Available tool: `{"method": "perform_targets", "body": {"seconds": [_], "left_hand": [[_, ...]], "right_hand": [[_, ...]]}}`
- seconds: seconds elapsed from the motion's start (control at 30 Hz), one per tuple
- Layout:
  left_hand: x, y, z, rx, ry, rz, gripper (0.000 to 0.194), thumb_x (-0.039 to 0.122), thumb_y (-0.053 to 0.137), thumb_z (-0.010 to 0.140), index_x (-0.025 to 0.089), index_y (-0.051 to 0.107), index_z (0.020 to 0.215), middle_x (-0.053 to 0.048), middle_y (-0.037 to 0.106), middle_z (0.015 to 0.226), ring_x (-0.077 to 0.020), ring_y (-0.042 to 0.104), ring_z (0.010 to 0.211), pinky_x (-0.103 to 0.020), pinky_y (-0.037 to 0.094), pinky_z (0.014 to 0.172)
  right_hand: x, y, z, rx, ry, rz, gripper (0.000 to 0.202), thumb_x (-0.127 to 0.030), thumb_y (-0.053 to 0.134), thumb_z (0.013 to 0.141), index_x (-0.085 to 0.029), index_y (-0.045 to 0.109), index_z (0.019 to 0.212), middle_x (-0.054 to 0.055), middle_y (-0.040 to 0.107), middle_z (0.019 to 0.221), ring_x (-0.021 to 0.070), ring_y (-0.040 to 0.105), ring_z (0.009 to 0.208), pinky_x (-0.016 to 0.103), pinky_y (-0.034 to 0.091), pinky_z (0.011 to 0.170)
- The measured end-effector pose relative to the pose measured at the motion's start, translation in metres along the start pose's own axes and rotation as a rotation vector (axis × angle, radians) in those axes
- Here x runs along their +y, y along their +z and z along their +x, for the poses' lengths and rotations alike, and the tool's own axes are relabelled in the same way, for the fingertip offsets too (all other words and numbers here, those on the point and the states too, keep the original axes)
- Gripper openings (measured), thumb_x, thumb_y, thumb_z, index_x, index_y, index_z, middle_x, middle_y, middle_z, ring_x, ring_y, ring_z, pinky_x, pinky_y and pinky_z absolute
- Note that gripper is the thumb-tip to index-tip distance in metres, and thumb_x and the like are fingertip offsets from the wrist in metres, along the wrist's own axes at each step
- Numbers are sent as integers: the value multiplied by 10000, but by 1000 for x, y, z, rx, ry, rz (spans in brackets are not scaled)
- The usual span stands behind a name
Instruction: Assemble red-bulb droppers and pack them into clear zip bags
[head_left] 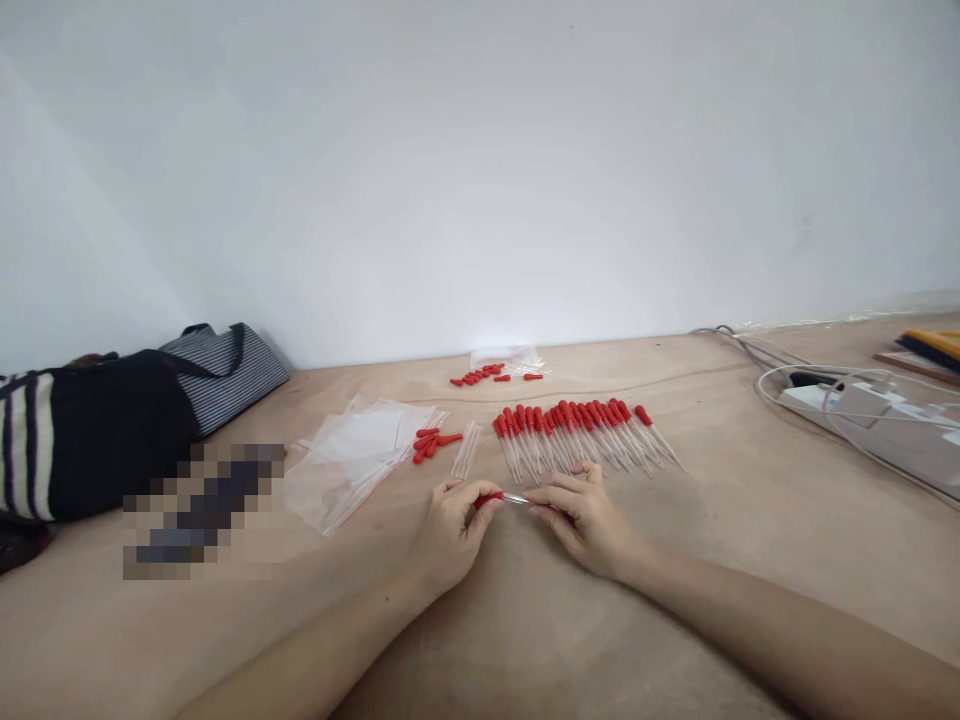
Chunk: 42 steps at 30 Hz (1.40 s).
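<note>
My left hand (459, 522) is closed around a red rubber dropper bulb (489, 498). My right hand (581, 515) pinches a clear glass dropper tube (516, 498), whose end meets the bulb between the two hands. Just beyond them lies a row of droppers with red bulbs (574, 415), tips toward me. Left of that row are several loose clear tubes (466, 450) and a small heap of loose red bulbs (427, 443). My right fingers hide the far end of the held tube.
Clear zip bags (360, 450) lie on the left of the wooden table (480, 640). More bulbs (476, 377) and tubes are by the wall. A black bag (112, 430) and a blurred-out item (202, 510) are at left. A power strip (877, 425) with cables is at right.
</note>
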<state>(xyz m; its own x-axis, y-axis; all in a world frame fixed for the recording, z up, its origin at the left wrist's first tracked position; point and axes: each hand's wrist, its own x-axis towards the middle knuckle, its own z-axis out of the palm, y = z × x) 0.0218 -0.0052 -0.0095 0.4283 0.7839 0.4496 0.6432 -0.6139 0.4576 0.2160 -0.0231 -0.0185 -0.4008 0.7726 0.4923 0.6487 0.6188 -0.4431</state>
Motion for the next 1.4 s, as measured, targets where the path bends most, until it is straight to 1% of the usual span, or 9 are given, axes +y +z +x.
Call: {"method": "perform_targets", "body": {"seconds": [0.1,0.27,0.43,0.53,0.63,0.77,1.0,1.23,1.4], "left_hand": [[-1,1,-1,-37,8,-13,170,261,418,845,217,575,797,15,661,763,-151,583,717,-337,382,805],[-2,2,-4,-95,32,3,151,240,419,845,215,560,798,23,656,752,-147,587,703,-394,309,871],[2,1,-4,-96,73,25,143,220,424,843,206,557,793,20,658,746,-141,591,691,-402,274,889],[3,1,-4,-98,90,36,146,216,425,840,206,558,783,18,662,748,-139,591,685,-395,278,883],[3,2,-5,-81,95,44,154,229,415,848,204,552,783,18,657,737,-139,590,676,-388,280,882],[3,3,-5,-51,114,54,150,231,413,850,194,542,784,19,641,699,-132,578,646,-381,277,878],[7,2,-6,-10,206,50,144,196,406,840,185,527,763,23,633,681,-120,566,617,-357,277,857],[8,3,-6,16,282,73,138,161,410,836,187,518,754,32,628,679,-112,567,620,-346,259,860],[7,3,-4,25,298,83,135,168,424,836,182,516,738,36,624,666,-109,565,608,-352,252,865]], "right_hand": [[2,0,0,9,-30,-51,233,-192,427,844,-255,610,974,5,642,809,103,554,714,312,229,776],[4,-1,-1,39,-86,-121,266,-144,404,820,-244,629,921,-2,616,736,107,524,664,319,198,741],[2,-4,1,51,-143,-208,326,-47,382,714,-209,622,864,13,601,714,124,503,655,318,183,690],[1,-5,1,61,-170,-250,329,-38,386,679,-204,618,845,8,589,704,123,493,655,313,177,679],[-1,-3,1,85,-158,-269,285,-63,391,711,-199,616,821,2,575,667,113,471,613,307,175,665],[-4,-1,1,90,-114,-207,218,-128,399,777,-194,606,793,-4,588,668,102,450,581,299,173,654],[-6,-2,2,50,-97,-95,223,-137,365,804,-174,578,753,-8,594,645,94,433,549,289,161,636],[-8,-3,2,-55,-32,-63,223,-149,359,821,-178,570,754,-11,613,672,94,436,557,284,164,657],[-10,-6,4,-134,40,-17,228,-162,357,836,-186,575,775,-10,633,709,93,464,578,274,167,660]]}}
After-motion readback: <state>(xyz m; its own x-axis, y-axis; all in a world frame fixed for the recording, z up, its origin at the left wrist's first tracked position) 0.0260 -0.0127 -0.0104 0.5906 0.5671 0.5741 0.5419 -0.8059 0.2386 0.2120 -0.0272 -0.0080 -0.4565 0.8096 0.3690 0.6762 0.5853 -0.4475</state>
